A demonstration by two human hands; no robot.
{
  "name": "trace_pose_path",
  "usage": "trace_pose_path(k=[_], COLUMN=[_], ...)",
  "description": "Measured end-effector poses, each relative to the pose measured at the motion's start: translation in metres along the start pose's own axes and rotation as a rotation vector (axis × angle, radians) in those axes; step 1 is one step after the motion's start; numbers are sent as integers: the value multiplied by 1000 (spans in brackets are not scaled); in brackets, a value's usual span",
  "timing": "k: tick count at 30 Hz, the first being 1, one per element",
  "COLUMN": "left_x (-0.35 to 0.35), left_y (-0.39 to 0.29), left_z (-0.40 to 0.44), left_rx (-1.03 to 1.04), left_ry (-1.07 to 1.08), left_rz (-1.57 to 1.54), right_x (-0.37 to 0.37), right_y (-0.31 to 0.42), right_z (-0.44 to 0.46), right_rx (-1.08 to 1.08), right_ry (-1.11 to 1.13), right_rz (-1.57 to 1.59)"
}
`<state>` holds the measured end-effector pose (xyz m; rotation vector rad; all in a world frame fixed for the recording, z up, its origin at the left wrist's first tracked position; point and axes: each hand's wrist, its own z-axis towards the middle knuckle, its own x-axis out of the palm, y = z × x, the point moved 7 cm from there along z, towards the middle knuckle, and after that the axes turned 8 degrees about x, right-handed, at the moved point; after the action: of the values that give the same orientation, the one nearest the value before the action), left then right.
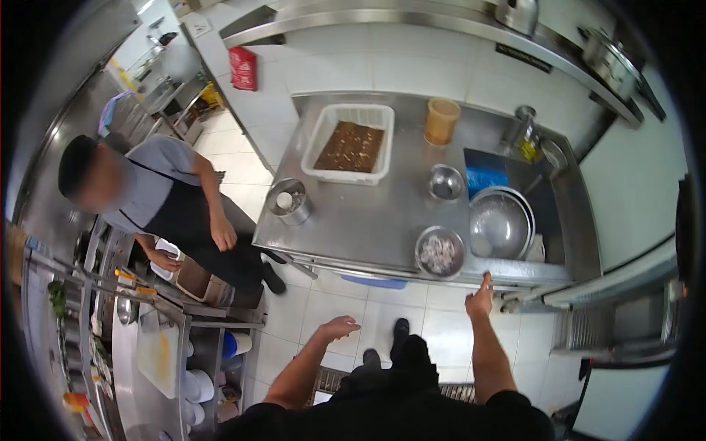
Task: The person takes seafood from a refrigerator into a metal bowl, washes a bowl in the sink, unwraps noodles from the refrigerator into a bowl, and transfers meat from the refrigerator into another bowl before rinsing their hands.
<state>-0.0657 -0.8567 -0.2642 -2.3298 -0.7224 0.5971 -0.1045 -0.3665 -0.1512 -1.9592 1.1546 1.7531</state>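
My left hand (pixel 340 328) hangs in the air over the tiled floor, fingers stretched out, holding nothing. My right hand (pixel 480 297) is near the front edge of the steel counter (pixel 353 228), its index finger pointing toward the edge; whether it touches cannot be told. Nothing shows in that hand. Just left of it, a steel bowl (pixel 420 266) of pale pinkish pieces stands at the counter's front. A large shiny mixing bowl (pixel 507 213) sits in the sink (pixel 557 246). Behind the first bowl is a smaller steel bowl (pixel 446 192).
A white plastic tub (pixel 312 147) holds a brown slab. Nearby are a plastic container (pixel 441 123) and a steel tin (pixel 296 214). A co-worker (pixel 176 176) stands left, beside a work table with a cutting board (pixel 158 360). A shelf (pixel 382 16) runs above the counter.
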Motion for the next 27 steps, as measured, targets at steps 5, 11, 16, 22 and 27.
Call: trace_pose_path(k=[5,11,16,22,27], left_x=[-85,-117,-123,-167,-277], left_y=[-84,-17,60,107,166], left_z=[17,67,65,14,-31], left_rx=[-51,-428,-480,-558,-623], left_ry=[-129,-34,-249,-572,-1114], left_rz=[111,101,-142,-424,-54], right_x=[-7,-8,-2,14,-196], right_y=[14,14,-5,-52,220], right_z=[-1,11,26,139,105], right_rx=[78,-177,-179,-317,-610], right_ry=[53,-6,200,749,-24], right_rz=[244,221,60,-823,-164])
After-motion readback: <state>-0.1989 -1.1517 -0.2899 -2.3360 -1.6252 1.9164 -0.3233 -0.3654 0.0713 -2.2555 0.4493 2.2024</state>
